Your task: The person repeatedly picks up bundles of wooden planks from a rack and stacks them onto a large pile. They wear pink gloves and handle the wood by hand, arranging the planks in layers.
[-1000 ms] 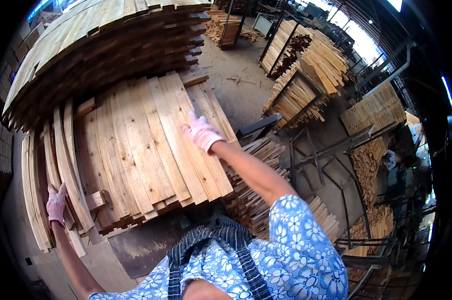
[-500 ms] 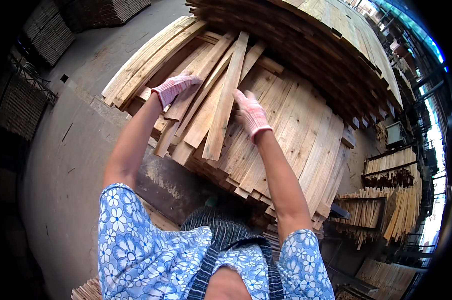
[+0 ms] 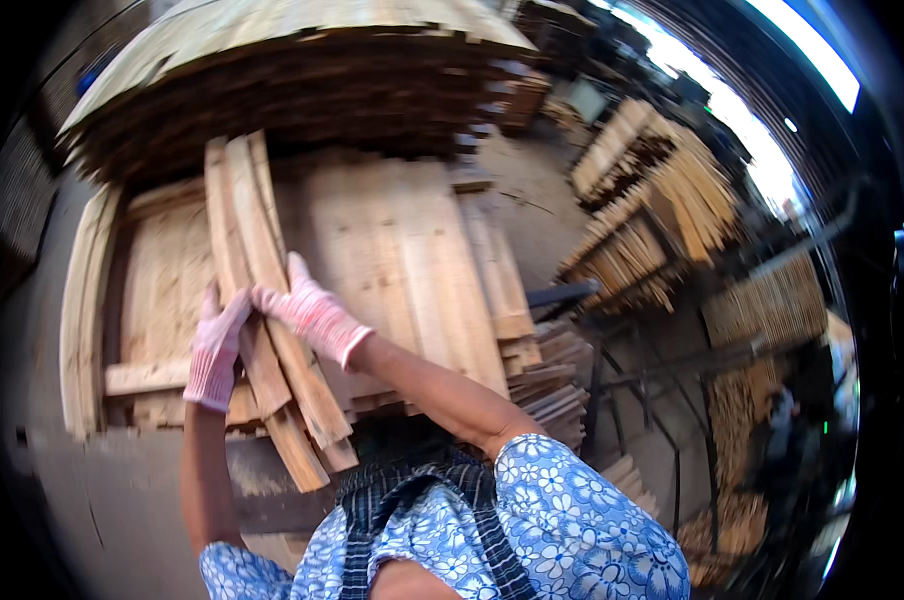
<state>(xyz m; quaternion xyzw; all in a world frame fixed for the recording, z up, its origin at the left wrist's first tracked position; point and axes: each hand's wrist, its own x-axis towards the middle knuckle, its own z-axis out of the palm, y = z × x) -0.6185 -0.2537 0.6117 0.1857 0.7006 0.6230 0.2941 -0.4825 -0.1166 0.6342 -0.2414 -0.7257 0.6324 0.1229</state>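
Observation:
Both my hands wear pink knit gloves. My left hand (image 3: 215, 352) and my right hand (image 3: 312, 312) clasp a small bundle of long thin wooden boards (image 3: 257, 262) from either side. The bundle slants over a low stack of flat pale boards (image 3: 412, 255), its near end sticking out past the stack's front edge. My blue flowered sleeves and dark checked apron straps fill the lower edge of the view.
A taller pile of boards (image 3: 292, 75) rises behind the low stack. Narrow boards (image 3: 84, 300) stand on edge at its left. Criss-crossed stacks of timber (image 3: 662, 195) and metal racks (image 3: 662, 380) crowd the right. Grey concrete floor (image 3: 102, 500) lies at lower left.
The view has swung round. My hands, spread apart on loose boards half a second ago, have come together around a gathered bundle that now lies steeper across the stack.

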